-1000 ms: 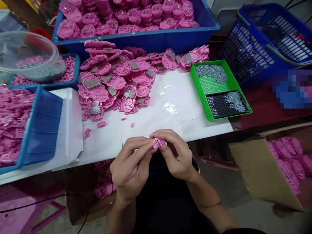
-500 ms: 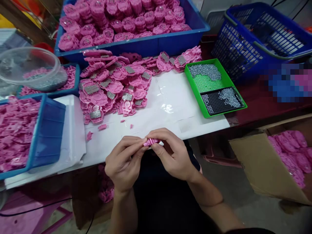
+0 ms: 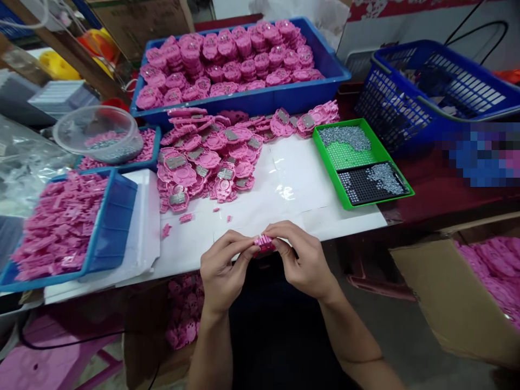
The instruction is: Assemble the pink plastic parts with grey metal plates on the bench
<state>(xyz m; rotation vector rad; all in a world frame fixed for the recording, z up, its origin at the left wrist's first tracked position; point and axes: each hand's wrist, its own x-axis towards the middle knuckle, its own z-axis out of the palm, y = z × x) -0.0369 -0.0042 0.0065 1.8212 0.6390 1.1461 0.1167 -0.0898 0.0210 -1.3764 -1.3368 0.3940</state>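
Note:
A small ridged pink plastic part (image 3: 265,244) is pinched between both hands at the table's front edge. My left hand (image 3: 225,268) grips its left end with thumb and forefinger. On the other end, the fingertips of my right hand (image 3: 303,257) are closed. Beyond the hands lies a heap of pink plastic casings (image 3: 211,157), several with grey metal plates. A few loose pink bits (image 3: 186,218) rest on the white table cover (image 3: 280,184) in front of the heap.
At the back stands a blue tub (image 3: 244,100) of stacked pink casings. A blue bin (image 3: 116,222) of pink parts is at left, below a clear bowl (image 3: 97,132). A green tray (image 3: 345,200) of screws sits at right, near a blue basket (image 3: 390,92) and cardboard box (image 3: 430,287).
My view has tilted up and shifted left, so the scene sits lower and further right. The pink part has turned slightly between the fingers, and both hands still hold it.

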